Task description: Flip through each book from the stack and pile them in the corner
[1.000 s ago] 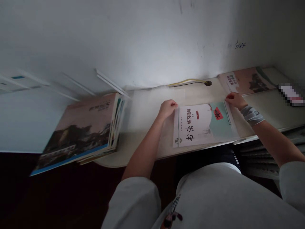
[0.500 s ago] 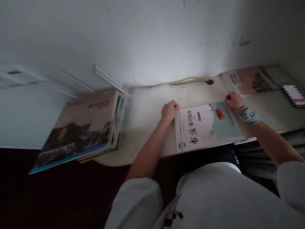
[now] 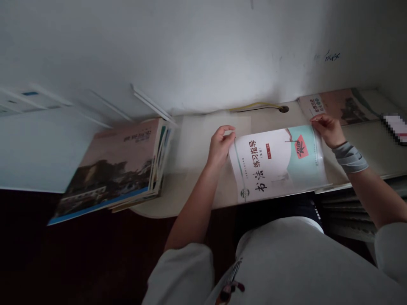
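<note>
A calligraphy workbook (image 3: 276, 165) with a white and mint-green cover and a red diamond lies at the front edge of the narrow desk. Its far edge is raised and the cover bows slightly. My left hand (image 3: 221, 146) is at the far left corner, thumb and fingers curled around it. At the far right corner my right hand (image 3: 329, 129) pinches the edge between thumb and fingers. A grey wrap (image 3: 349, 156) circles my right wrist. Whether a clear cover lies over the workbook I cannot tell for sure.
Several large books form a stack (image 3: 117, 165) overhanging the desk's left end. A pink history book (image 3: 340, 106) lies at the back right, by a blurred-out phone (image 3: 396, 127). A yellow cable (image 3: 254, 106) runs along the wall to a desk hole (image 3: 282, 109).
The workbook's far edge has come up and brightened, and its cover now bows. My right hand has shifted up and to the right; the fingers of my left hand have loosened slightly.
</note>
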A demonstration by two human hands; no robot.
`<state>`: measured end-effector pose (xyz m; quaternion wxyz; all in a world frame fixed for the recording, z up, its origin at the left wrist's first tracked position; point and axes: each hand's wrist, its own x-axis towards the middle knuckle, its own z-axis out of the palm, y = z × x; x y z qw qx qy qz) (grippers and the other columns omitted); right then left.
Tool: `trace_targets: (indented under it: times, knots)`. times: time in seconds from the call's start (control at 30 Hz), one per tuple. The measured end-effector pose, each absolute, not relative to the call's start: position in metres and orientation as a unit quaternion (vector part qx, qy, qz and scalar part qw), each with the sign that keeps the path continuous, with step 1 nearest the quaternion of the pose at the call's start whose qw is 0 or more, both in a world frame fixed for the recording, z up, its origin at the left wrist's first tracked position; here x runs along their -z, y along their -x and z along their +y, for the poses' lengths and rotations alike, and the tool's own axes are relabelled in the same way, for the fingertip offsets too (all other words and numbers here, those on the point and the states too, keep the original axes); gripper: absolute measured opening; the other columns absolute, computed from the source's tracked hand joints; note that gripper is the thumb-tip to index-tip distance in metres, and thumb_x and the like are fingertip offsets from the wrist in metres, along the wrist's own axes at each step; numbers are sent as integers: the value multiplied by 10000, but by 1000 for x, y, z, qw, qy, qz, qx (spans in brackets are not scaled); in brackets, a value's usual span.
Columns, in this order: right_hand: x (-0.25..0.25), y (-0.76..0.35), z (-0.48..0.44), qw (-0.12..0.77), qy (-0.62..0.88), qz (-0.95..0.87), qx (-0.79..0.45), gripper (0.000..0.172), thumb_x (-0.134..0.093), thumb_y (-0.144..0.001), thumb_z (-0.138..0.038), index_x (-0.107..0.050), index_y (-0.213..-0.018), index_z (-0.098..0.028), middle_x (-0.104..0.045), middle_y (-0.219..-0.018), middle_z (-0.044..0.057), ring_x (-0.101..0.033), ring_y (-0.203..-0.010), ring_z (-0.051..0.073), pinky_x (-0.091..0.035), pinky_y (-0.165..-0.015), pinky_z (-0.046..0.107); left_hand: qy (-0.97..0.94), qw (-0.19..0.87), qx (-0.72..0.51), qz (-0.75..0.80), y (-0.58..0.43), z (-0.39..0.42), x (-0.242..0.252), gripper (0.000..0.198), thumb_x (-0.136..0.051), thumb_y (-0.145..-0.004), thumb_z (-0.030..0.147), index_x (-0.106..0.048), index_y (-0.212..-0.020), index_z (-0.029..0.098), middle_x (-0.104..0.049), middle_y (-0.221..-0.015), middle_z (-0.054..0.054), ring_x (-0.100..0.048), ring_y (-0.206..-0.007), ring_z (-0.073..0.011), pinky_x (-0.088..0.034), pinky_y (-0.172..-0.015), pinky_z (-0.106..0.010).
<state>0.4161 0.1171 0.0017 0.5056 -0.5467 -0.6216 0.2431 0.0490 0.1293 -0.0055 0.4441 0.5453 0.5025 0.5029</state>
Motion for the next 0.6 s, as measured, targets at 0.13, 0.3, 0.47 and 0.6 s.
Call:
trace_targets:
  times: [0.13, 0.3, 0.47, 0.6]
  knots:
    - [-15, -424, 111, 472, 537, -626, -310, 325, -693, -690, -529, -671, -801, -225, -671, -788, 9, -585, -725, 155, -488, -725, 337, -583, 464, -464, 479, -35, 124, -1, 232, -676, -726, 378, -688, -870, 196, -593, -684, 10, -506, -559, -94, -366, -496, -215]
    - [-31, -434, 103, 379, 553, -640, -375, 404, -748, -617, -557, -686, -827, -218, -690, -827, 30, -618, -770, 185, -509, -787, 379, -611, 423, -390, 543, -31, 114, -17, 275, -704, -675, 287, -724, -925, 173, -704, -859, -33, -617, -783, -155, -486, -727, -283]
    - [-43, -436, 100, 352, 558, -667, -346, 336, -718, -668, -543, -668, -747, -220, -671, -773, 26, -606, -768, 182, -492, -830, 380, -646, 373, -370, 554, -34, 108, -30, 182, -670, -705, 315, -709, -791, 160, -689, -783, -28, -606, -751, -154, -479, -746, -299]
    - [-32, -431, 111, 375, 559, -610, -417, 323, -658, -724, -532, -607, -721, -213, -646, -734, 24, -607, -714, 174, -517, -750, 368, -612, 415, -382, 554, -36, 118, -20, 224, -640, -733, 374, -644, -702, 152, -606, -641, -14, -555, -608, -128, -456, -606, -275]
